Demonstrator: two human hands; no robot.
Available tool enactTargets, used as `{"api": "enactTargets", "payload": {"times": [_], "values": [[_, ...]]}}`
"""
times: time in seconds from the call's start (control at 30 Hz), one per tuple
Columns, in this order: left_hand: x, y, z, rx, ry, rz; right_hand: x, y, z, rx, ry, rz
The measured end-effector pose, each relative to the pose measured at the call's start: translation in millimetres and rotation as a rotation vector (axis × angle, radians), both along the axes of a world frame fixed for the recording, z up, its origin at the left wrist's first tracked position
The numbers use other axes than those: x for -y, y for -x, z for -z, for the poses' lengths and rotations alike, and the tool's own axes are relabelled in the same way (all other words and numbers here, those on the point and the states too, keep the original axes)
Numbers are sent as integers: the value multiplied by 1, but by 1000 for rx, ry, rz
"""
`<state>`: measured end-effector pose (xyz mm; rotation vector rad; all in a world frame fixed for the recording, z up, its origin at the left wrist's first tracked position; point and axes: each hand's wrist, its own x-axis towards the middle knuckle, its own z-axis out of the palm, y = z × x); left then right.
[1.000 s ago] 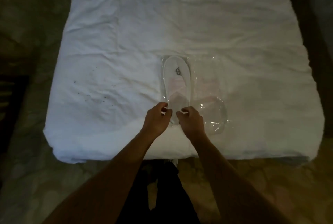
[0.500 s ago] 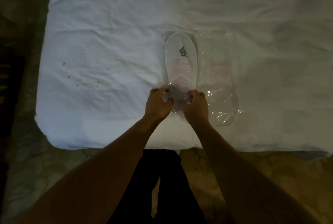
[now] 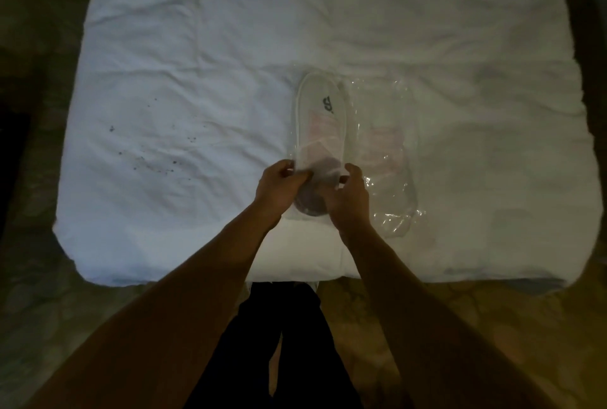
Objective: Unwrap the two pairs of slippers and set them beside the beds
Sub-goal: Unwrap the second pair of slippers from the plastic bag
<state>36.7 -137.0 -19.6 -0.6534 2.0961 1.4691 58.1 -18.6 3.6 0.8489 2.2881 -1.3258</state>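
We see the wrapped slippers [image 3: 320,122] lying on the bed [image 3: 197,63], near its front edge. Just right of them lies a plastic wrapper [image 3: 389,158]. Our left hand [image 3: 279,188] and right hand [image 3: 348,198] meet at the slippers' near end.

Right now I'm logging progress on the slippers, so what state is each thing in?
left slipper packet: on the bed, still in its clear wrap, near end pinched by both hands.
right slipper packet: flat on the bed, wrapped, untouched.
left hand: fingers shut on the wrap's near end.
right hand: fingers shut on the same end.
bed sheet: wrinkled, dark specks at left.
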Motion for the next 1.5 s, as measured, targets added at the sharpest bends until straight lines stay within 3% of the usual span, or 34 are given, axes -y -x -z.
{"api": "enactTargets", "payload": {"times": [0.1, 0.23, 0.43, 0.57, 0.67, 0.83, 0.93, 1.03, 1.2, 1.3, 1.5], "values": [[8, 9, -24, -20, -159, -84, 0, 6, -16, -15, 81, 57], [14, 26, -59, -106, -191, -160, 7, 28, -45, -95, 95, -1], [5, 39, -111, -266, -173, -247, 30, 71, -95, -162, -167, -110], [-4, 26, -130, -409, -269, -238, 46, 69, -120, -239, 188, 37], [-6, 16, -136, -514, -101, -149, 52, 69, -133, -232, 371, 80], [8, 11, -148, -601, -190, -51, 43, 80, -146, -254, 434, 166], [11, 14, -157, -664, -47, -114, 41, 83, -156, -298, 476, 176], [15, 28, -175, -590, 1, -256, 42, 85, -168, -313, 562, 182], [33, 47, -203, -642, 180, -48, 36, 91, -194, -374, 710, 123], [40, 52, -216, -613, 255, -73, 36, 99, -207, -461, 785, 104], [37, 60, -244, -340, -1, -191, 47, 105, -224, -564, 831, 62]]}}
